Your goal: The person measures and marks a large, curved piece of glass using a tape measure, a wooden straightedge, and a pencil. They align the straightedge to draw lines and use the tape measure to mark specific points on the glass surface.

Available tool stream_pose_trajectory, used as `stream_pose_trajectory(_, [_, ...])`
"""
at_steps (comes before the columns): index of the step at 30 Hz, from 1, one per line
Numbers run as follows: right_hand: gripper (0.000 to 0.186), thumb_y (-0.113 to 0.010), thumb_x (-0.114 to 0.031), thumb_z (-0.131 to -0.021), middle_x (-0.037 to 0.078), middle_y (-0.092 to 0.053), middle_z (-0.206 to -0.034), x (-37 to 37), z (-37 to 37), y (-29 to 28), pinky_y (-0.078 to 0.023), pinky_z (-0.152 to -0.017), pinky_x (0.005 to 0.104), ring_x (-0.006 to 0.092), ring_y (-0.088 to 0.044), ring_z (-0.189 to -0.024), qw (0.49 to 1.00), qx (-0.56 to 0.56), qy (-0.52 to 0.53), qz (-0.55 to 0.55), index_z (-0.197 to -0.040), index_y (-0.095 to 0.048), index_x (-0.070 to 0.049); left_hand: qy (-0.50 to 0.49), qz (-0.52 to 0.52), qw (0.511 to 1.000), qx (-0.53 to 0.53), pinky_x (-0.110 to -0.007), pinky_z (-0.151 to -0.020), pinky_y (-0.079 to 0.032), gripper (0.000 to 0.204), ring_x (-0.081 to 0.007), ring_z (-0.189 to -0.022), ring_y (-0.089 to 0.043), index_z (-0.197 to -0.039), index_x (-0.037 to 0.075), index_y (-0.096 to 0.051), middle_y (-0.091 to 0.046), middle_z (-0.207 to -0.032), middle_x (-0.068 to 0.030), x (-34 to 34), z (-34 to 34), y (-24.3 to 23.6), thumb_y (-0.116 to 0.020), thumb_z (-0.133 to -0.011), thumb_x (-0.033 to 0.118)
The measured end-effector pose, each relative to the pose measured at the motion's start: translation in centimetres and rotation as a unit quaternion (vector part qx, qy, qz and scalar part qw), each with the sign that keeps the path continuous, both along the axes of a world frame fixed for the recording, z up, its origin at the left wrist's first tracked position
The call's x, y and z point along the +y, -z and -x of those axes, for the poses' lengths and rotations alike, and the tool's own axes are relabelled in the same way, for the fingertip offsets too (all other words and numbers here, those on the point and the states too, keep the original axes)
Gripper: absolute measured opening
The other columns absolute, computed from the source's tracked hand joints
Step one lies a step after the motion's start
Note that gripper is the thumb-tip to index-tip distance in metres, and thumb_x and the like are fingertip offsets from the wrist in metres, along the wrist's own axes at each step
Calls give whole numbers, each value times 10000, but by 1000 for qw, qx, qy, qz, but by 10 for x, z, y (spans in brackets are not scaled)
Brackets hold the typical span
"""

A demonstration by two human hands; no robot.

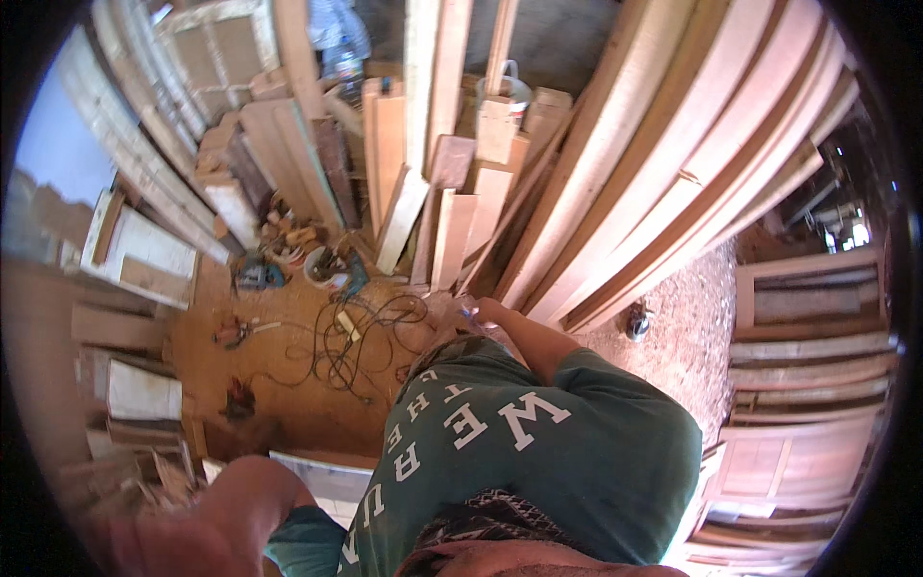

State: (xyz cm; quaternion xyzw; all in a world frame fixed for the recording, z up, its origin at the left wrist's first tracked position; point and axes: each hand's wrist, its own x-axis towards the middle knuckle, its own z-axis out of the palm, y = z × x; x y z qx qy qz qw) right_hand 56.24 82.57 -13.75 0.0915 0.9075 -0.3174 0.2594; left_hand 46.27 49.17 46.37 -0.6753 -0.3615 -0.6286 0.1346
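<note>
My right hand is low in front of my body, close to the foot of the upright boards. Its fingers are closed around a small blue-and-white thing, too small to name. At the lower left, my left arm is bent and raised at my side. Its forearm is blurred toward the rim, and the fingers cannot be made out. Long wooden planks lean upright just beyond my right hand. A tangled dark cable lies on the workbench or floor surface to its left.
Blue power tools and a container of tools sit at the far left. A red tool lies nearer. Shorter wood offcuts stand ahead. Wooden frames and panels are stacked at right, past a small dark object on the ground.
</note>
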Motion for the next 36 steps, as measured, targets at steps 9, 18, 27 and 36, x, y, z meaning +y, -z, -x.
stream_pose_trajectory(9, [335, -710, -251, -760, 186, -749, -1003, 83, -24, 17, -573, -829, 439, 363, -723, -929, 983, 30, 183, -4, -1055, -772, -106, 139, -4, 990, 27, -409, -936, -490, 430, -308, -1025, -646, -1298, 31, -580, -662, -1083, -175, 109, 18, -2, -704, -893, 111])
stream_pose_trajectory(18, [212, -624, -205, -808, 185, -726, -802, 162, -125, 58, -585, -674, 445, 309, -722, -732, 970, 15, 241, -26, -905, -752, -67, 203, 10, 978, 56, -399, -910, -493, 390, -296, -995, -641, -1266, 36, -586, -656, -1054, -159, 201, 8, -12, -694, -898, 108])
stream_pose_trajectory(27, [177, -708, -183, -815, 149, -737, -855, 192, -153, 64, -569, -728, 402, 249, -710, -811, 964, 45, 241, 103, -941, -774, -78, 139, 4, 988, 73, -389, -883, -497, 351, -284, -965, -636, -1234, 41, -592, -650, -1026, -143, 215, -2, -14, -685, -902, 105])
stream_pose_trajectory(36, [238, -643, -161, -986, 78, -699, -1182, 214, 85, -480, -519, -967, 356, 221, -648, -1124, 745, 626, 202, 111, -1207, -691, -89, -25, -3, 996, 86, -379, -856, -500, 311, -272, -935, -630, -1202, 47, -597, -643, -997, -128, 173, -48, -32, -675, -906, 102])
